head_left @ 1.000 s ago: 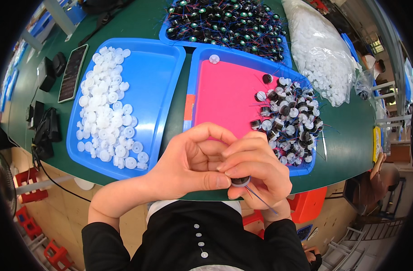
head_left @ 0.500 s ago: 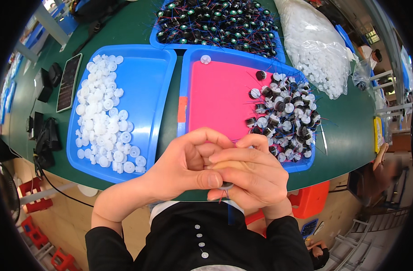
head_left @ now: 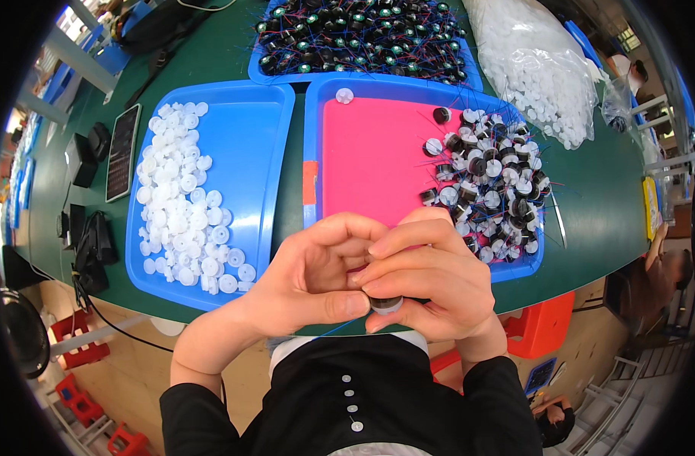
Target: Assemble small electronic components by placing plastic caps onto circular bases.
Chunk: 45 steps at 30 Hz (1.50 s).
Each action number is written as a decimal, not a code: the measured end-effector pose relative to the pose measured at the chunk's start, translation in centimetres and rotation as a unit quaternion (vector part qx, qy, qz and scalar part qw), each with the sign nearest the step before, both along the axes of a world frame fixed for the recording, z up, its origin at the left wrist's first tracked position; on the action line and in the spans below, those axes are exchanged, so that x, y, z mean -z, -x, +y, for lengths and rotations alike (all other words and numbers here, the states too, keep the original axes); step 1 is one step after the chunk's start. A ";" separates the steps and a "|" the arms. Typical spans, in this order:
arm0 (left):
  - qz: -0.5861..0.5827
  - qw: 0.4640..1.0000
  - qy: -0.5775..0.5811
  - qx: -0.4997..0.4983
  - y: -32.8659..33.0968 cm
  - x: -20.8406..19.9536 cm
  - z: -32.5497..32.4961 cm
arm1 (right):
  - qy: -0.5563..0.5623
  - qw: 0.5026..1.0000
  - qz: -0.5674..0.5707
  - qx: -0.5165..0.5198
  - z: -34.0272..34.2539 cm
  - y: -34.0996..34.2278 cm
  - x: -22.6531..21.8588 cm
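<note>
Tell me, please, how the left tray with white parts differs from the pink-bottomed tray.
The left tray has a plain blue bottom; the pink-bottomed tray shows bright pink inside. The left tray's white parts pile along its left side; the pink-bottomed tray's wired black-and-white parts crowd its right side, with one white part near its far left corner. Both trays have blue rims.

A green tabletop point(head_left: 602, 190) bears a left blue tray point(head_left: 248, 152), a pink-bottomed blue tray point(head_left: 313, 144) just beside it and a rear blue tray point(head_left: 275, 78). A clear plastic bag point(head_left: 541, 91) of white pieces and a slim metal tool point(head_left: 560, 220) lie rightward; a flat dark-faced device point(head_left: 123, 152) and black cable bundle point(head_left: 94, 247) lie left.
</note>
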<state>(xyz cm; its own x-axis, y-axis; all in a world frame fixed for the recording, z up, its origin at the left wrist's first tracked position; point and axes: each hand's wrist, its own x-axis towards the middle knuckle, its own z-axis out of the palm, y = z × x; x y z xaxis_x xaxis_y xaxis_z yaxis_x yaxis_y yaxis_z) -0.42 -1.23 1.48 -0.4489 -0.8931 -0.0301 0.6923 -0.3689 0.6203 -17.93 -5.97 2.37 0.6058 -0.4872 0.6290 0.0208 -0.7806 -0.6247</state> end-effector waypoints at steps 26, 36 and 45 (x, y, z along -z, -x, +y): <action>-0.071 0.996 0.056 0.026 -0.1 0.3 0.1 | -0.065 0.997 -0.050 0.011 0.8 -0.3 0.1; -0.107 0.991 0.081 -0.029 -0.2 0.7 0.2 | -0.138 0.990 -0.012 -0.026 0.6 -0.2 -0.3; -0.098 0.979 0.161 -0.081 -0.3 1.3 0.5 | -0.263 0.958 -0.066 -0.092 0.9 -0.2 0.5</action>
